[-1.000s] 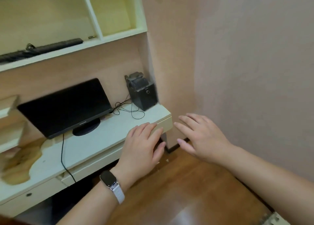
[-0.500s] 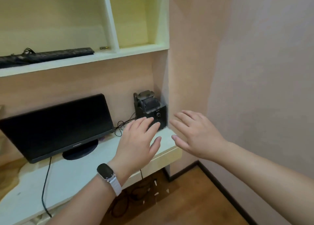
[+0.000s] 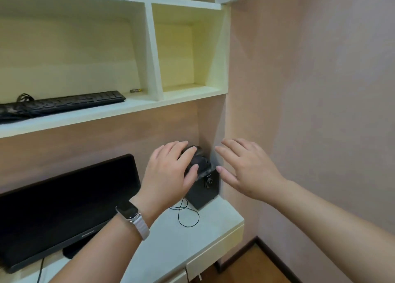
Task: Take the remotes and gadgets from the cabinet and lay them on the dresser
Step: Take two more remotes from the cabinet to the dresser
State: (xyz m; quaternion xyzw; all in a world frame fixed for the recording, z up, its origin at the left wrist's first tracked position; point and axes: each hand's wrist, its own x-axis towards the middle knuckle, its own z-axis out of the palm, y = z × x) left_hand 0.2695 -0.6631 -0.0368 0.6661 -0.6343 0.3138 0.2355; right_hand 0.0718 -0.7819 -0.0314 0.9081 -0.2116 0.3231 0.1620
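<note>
Now; left hand (image 3: pixel 171 171) fingers spread over boxy black speaker (image 3: pixel 204 188); right hand (image 3: pixel 245 167) spread flat, empty

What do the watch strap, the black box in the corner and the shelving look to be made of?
The watch strap looks like pale woven fabric or soft rubber; the view is too blurred to settle it. The black box, probably a speaker, seems matt plastic or vinyl-wrapped board, with dull flat faces and a small knob. The shelving looks like cream laminated board: smooth, even colour, square edges.
</note>
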